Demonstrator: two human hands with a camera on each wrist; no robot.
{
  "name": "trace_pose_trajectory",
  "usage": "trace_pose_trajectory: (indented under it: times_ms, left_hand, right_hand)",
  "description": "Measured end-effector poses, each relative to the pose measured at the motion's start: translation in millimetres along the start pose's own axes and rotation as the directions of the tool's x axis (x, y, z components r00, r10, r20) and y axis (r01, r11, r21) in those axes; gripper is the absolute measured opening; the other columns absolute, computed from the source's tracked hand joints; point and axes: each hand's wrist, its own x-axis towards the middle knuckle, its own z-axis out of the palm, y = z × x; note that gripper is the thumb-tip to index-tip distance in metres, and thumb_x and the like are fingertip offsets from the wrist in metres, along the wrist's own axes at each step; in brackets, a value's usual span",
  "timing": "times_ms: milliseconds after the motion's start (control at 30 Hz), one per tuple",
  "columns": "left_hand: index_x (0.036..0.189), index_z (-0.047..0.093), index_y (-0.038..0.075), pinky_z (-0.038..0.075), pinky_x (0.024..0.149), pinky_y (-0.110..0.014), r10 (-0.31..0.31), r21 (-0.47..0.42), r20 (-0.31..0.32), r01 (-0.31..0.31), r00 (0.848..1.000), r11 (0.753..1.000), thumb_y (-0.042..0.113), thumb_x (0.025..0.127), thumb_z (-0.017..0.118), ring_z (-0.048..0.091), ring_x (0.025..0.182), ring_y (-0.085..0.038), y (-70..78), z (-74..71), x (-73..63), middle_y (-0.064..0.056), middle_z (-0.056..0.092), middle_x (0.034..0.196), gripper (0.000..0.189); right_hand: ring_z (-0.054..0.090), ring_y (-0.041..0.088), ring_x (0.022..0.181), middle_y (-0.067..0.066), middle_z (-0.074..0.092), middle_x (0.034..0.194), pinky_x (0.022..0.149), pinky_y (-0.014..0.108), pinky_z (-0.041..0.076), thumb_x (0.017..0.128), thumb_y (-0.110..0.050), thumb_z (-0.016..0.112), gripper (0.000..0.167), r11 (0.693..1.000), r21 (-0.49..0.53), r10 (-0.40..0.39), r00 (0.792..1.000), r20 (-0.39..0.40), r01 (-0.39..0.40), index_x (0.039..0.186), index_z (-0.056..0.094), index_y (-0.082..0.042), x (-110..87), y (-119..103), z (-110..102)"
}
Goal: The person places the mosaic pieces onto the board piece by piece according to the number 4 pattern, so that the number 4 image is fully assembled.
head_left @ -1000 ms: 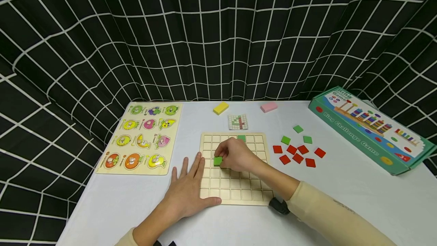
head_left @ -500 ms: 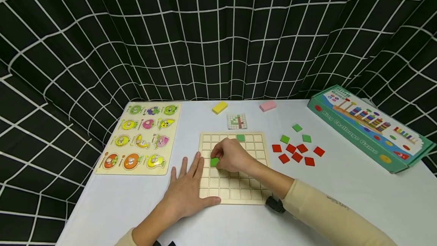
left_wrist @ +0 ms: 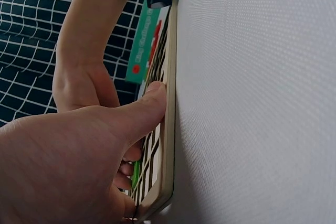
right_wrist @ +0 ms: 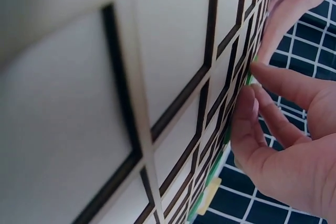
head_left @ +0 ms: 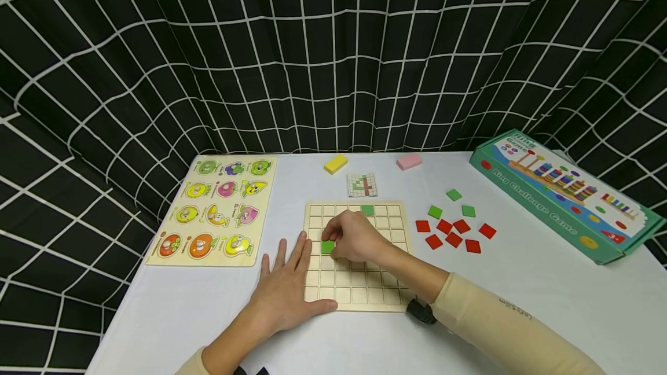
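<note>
In the head view, a wooden grid board (head_left: 359,296) lies on the white table. My right hand (head_left: 356,237) is over its left part, thumb and fingers pinching a green square tile (head_left: 327,247) at a cell near the left edge. The right wrist view has the fingertips of that hand (right_wrist: 278,124) close against the board's surface. My left hand (head_left: 283,300) is spread flat, its fingers along the board's left edge and its thumb resting on the front edge, as the left wrist view also shows. Another green tile (head_left: 367,210) sits in the far row.
Right of the board lie several loose red tiles (head_left: 453,240) and green tiles (head_left: 435,212). A pattern card (head_left: 362,185), a yellow block (head_left: 336,164) and a pink block (head_left: 409,161) are behind it. A fruit puzzle (head_left: 208,213) stands left, a game box (head_left: 552,201) right.
The green tile in my right hand has shifted slightly left and now looks flat on the board. The left hand stays in place. The head view has moved a little.
</note>
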Motion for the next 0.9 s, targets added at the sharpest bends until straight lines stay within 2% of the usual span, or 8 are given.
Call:
trace_pose_trajectory:
  times_ms: [333,500,667,900]
  left_hand:
    - [0.167,0.019,0.007,0.017,0.118,-0.077,-0.002,0.0,0.004,0.002,1.0,1.0,0.081,0.08,0.068,0.013,0.159,-0.048,0.7,-1.2,0.1,-0.007,0.008,0.177,0.124]
    - [0.167,0.018,0.007,0.016,0.118,-0.077,-0.004,0.0,0.006,0.004,1.0,1.0,0.081,0.08,0.068,0.013,0.159,-0.048,1.0,-1.1,0.4,-0.008,0.008,0.177,0.125]
    - [0.167,0.019,0.007,0.015,0.119,-0.077,-0.008,0.0,0.003,0.008,1.0,1.0,0.08,0.08,0.068,0.013,0.159,-0.048,1.0,-0.4,0.4,-0.008,0.007,0.177,0.124]
    - [0.167,0.019,0.007,0.016,0.119,-0.077,-0.006,-0.014,-0.003,0.006,1.0,1.0,0.079,0.08,0.07,0.013,0.159,-0.048,1.6,0.4,0.6,-0.007,0.008,0.177,0.124]
  right_hand:
    - [0.064,0.01,0.076,0.002,0.076,0.092,0.072,0.026,0.055,0.074,0.005,0.086,0.028,0.989,0.137,-0.053,0.998,0.013,0.051,0.098,0.08,-0.009,-6.0,12.4,-12.4]
    - [0.068,0.014,0.083,0.006,0.078,0.099,0.078,0.029,0.055,0.081,0.001,0.083,0.024,0.98,0.19,-0.048,0.998,-0.038,0.055,0.104,0.08,-0.008,-14.8,21.4,-26.3]
    - [0.068,0.021,0.088,0.009,0.076,0.099,0.078,0.033,0.052,0.086,-0.002,0.079,0.022,0.967,0.251,-0.015,0.996,-0.086,0.036,0.108,0.079,-0.007,-23.3,34.2,-43.9]
    - [0.067,0.026,0.097,0.016,0.076,0.11,0.079,0.035,0.053,0.091,-0.005,0.075,0.022,0.965,0.261,0.028,0.982,-0.186,0.022,0.113,0.077,-0.004,-36.1,60.0,-71.2]
